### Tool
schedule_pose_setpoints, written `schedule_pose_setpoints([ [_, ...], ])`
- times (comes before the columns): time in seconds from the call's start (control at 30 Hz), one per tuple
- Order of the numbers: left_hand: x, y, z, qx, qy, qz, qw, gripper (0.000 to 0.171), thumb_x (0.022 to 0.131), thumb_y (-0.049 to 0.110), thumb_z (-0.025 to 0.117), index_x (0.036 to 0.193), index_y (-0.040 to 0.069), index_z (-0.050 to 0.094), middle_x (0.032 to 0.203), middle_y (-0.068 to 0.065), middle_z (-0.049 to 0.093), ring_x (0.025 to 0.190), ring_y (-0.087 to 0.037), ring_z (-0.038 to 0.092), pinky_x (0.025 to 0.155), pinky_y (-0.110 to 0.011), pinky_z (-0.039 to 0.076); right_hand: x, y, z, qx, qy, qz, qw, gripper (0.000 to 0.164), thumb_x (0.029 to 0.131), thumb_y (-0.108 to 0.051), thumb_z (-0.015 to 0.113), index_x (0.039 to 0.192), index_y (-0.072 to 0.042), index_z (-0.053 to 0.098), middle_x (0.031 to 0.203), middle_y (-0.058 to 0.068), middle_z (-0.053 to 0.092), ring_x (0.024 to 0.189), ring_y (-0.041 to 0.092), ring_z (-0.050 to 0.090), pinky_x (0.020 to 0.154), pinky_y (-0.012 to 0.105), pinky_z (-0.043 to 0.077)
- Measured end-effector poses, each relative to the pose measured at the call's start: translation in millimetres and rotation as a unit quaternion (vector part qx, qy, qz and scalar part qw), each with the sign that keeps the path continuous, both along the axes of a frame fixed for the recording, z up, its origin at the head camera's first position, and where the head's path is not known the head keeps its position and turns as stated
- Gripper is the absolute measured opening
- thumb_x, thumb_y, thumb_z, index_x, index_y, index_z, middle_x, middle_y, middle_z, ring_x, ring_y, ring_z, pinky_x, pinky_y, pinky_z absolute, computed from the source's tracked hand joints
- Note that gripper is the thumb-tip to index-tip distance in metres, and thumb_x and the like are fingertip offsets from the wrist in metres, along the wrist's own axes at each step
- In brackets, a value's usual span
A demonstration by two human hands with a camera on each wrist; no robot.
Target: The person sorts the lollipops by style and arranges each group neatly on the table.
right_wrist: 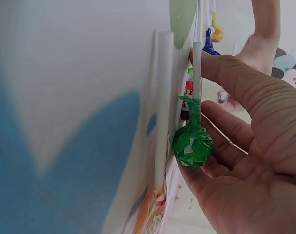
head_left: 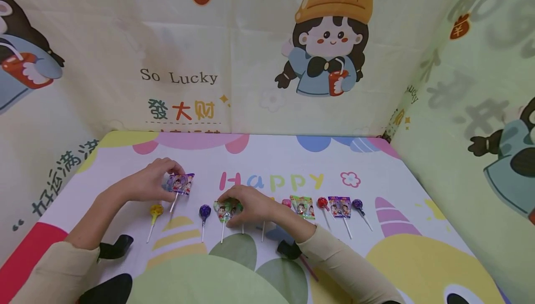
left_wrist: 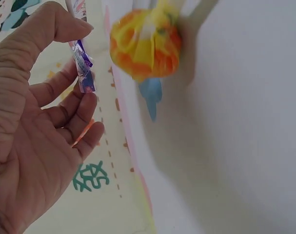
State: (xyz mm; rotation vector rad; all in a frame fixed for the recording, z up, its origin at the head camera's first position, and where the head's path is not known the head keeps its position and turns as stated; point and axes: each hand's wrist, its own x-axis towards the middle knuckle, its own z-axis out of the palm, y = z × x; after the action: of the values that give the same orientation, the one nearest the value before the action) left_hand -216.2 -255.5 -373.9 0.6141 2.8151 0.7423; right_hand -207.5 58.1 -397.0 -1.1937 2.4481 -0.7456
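Observation:
My left hand [head_left: 151,181] pinches a lollipop in a flat purple wrapper [head_left: 184,184], its white stick pointing down; in the left wrist view only a narrow side of the wrapper [left_wrist: 84,70] shows. Below that hand lies a yellow round lollipop [head_left: 156,210]. With thumb and fingers, my right hand [head_left: 252,203] grips a lollipop in a flat green wrapper [head_left: 221,211] at the table surface. Close beside its fingers is a green round lollipop [right_wrist: 192,145], whose head the hand hides in the head view. A blue round lollipop [head_left: 205,211] lies between the hands.
Right of my right hand, the row continues with a pink lollipop [head_left: 286,202], a flat green-and-yellow one [head_left: 303,207], a red one [head_left: 322,202], a flat purple one [head_left: 340,206] and a dark purple one [head_left: 357,204]. A printed cloth wall [head_left: 251,109] borders the table's back.

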Motion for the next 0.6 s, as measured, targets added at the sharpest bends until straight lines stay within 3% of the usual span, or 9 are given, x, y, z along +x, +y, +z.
schedule_pose_setpoints([
  [0.33,-37.9,-13.7,-6.3,0.002,0.000,0.018,0.9998,0.056,0.077,0.020,0.088,0.122,0.002,0.060,0.124,-0.018,0.060,0.115,-0.034,0.052,0.098,-0.058,0.051,-0.3,1.0,-0.2,-0.009,-0.003,0.005,1.000,0.053,0.086,-0.019,0.084,0.134,-0.012,0.064,0.132,0.001,0.064,0.111,0.011,0.057,0.100,0.024,0.045],
  [0.6,-52.3,-20.9,-15.6,0.003,0.002,0.003,1.0000,0.056,0.078,0.019,0.088,0.121,-0.002,0.060,0.118,-0.017,0.061,0.107,-0.032,0.053,0.096,-0.055,0.052,-0.3,1.7,0.0,-0.006,0.002,0.009,1.000,0.054,0.087,-0.020,0.084,0.136,-0.012,0.063,0.134,0.001,0.063,0.115,0.011,0.057,0.103,0.024,0.044],
])
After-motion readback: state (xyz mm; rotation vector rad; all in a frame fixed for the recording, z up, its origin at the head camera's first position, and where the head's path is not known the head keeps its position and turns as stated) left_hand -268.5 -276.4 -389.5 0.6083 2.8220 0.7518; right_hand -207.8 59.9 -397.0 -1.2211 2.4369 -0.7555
